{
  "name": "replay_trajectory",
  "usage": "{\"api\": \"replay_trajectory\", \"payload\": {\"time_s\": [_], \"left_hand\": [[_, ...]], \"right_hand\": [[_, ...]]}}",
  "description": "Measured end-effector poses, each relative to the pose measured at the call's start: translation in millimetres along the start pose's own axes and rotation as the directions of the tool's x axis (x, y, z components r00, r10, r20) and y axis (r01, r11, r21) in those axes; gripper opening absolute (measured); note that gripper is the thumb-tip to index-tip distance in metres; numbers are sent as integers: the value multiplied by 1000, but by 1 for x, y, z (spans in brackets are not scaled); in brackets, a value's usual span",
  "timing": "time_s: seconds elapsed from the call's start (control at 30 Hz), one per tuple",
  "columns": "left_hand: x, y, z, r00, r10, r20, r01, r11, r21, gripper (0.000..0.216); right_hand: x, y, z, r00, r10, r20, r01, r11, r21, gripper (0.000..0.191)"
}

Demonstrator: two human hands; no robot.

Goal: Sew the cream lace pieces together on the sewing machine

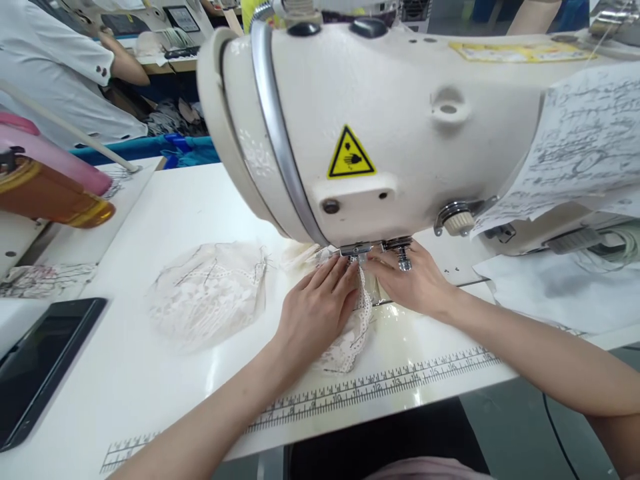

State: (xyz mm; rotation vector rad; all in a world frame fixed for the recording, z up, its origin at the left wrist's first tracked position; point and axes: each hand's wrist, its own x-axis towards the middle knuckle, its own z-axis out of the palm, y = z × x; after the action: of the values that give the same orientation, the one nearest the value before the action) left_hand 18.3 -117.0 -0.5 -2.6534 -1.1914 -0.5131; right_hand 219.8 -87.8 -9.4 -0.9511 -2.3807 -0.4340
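A white sewing machine (380,127) fills the upper middle of the view. Under its presser foot (356,252) lies a strip of cream lace trim (356,333). My left hand (316,310) lies flat on the lace, fingers stretched toward the foot. My right hand (413,283) rests on the fabric just right of the foot, fingers pressed down beside the needle area. Both hands touch the lace and almost meet under the machine head.
A pile of sheer lace pieces (210,290) lies left of my hands. A dark tablet (40,363) sits at the table's left edge. A ruler strip (380,383) runs along the front edge. Printed fabric (580,147) drapes over the machine. Another person (60,67) works at back left.
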Motion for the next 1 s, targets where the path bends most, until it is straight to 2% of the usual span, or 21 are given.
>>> {"api": "replay_trajectory", "payload": {"time_s": [0.17,0.23,0.27,0.37,0.43,0.5,0.6,0.67,0.7,0.73,0.77,0.8,0.83,0.9,1.0], "left_hand": [[3,0,-24,998,55,-38,-54,998,23,27],[-1,0,-40,984,169,-55,-169,986,13,19],[-5,0,-47,963,262,-58,-262,965,10,14],[-25,3,-61,863,505,-5,-505,862,42,9],[-41,8,-62,838,541,70,-546,832,103,15],[-53,15,-59,849,517,108,-528,831,175,22],[-59,21,-57,914,403,48,-405,899,163,24],[-53,21,-63,985,168,42,-168,986,-8,20],[-48,19,-68,996,7,87,3,994,-113,18],[-43,16,-74,976,-143,162,175,964,-202,17],[-37,13,-79,936,-256,243,318,911,-262,19],[-31,10,-84,893,-323,315,416,860,-296,22],[-26,6,-88,862,-346,370,467,827,-312,24],[-17,-1,-90,841,-320,435,476,820,-317,27],[-11,-6,-80,864,-222,452,395,855,-336,36]], "right_hand": [[1,-2,-4,981,-193,-25,194,973,123,36],[0,-2,-3,973,-228,-45,232,958,165,35],[0,-1,-2,971,-236,-40,239,954,179,35],[-1,0,0,973,-232,1,228,955,188,35],[-1,1,1,973,-228,28,219,958,186,36],[0,1,0,972,-230,45,217,956,196,35],[-1,3,-4,972,-232,48,214,948,237,28],[-3,3,-9,972,-227,58,203,941,272,26],[-3,2,-11,972,-226,71,197,938,286,29],[-3,2,-12,971,-225,86,191,937,292,32],[-3,1,-13,971,-221,95,186,940,285,34],[-3,0,-13,972,-216,93,184,946,267,35],[-3,-1,-12,975,-209,80,185,953,241,34],[-2,-2,-9,980,-197,34,187,964,190,26],[-2,-1,-4,977,-213,-6,210,959,190,20]]}}
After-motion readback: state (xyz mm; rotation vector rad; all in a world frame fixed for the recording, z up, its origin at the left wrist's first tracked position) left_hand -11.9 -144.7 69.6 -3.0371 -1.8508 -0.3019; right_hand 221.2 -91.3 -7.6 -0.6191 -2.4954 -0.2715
